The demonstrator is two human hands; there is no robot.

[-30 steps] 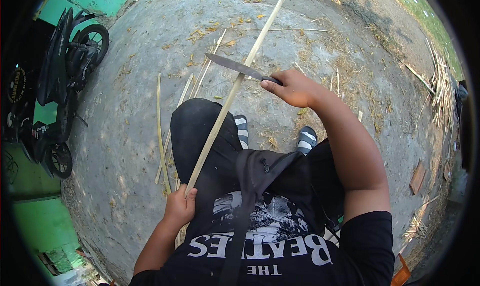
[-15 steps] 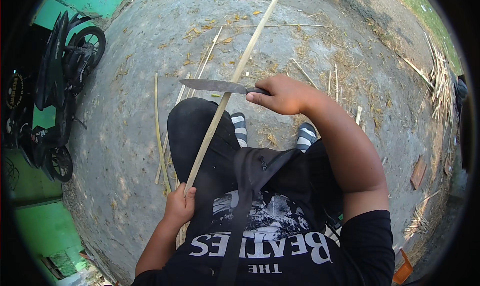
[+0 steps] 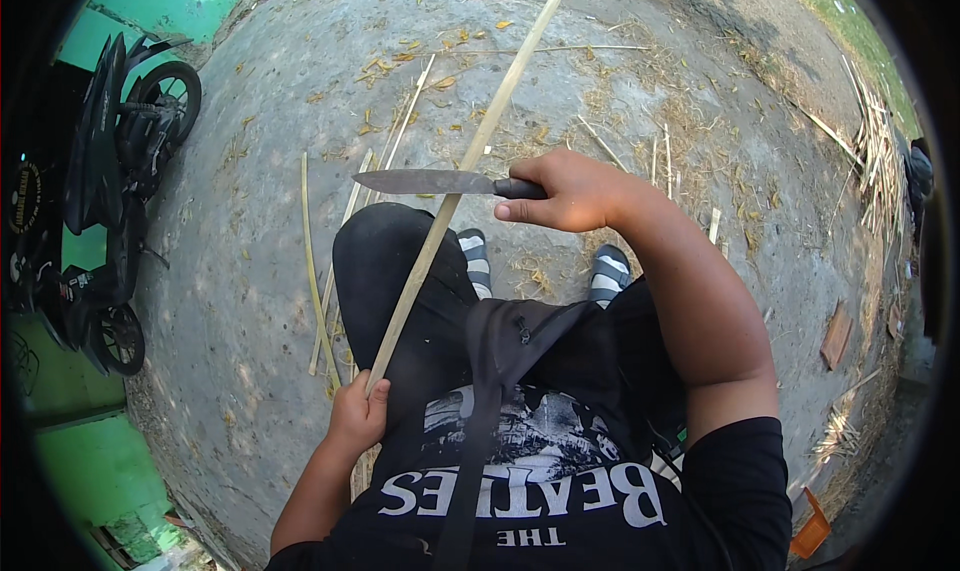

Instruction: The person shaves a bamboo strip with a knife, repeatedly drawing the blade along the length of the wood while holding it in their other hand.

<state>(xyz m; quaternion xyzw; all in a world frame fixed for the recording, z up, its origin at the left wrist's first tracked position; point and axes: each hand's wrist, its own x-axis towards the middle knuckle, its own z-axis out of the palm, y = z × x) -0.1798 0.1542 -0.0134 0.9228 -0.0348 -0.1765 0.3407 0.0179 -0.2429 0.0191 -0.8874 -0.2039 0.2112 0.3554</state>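
Note:
A long, pale bamboo strip (image 3: 425, 243) slants from my lap up and away past my left knee. Its near end is gripped by my left hand (image 3: 358, 411), fingers closed round it beside my left thigh. My right hand (image 3: 565, 191) is wrapped round the dark handle of a knife (image 3: 425, 182). The broad blade lies crosswise over the strip, just beyond the knee, its tip pointing left. Whether the edge bites into the strip cannot be made out.
Several loose bamboo strips (image 3: 312, 241) lie on the concrete ground at left and ahead. A pile of split bamboo (image 3: 878, 156) rests at far right, with a brown brick-like piece (image 3: 836, 338) nearer. A motorcycle (image 3: 125, 171) stands at left. Dry leaves and shavings litter the ground.
The knife sits slightly lower and farther left in the picture, still across the strip. The whole view has shifted a little; both hands keep their grips.

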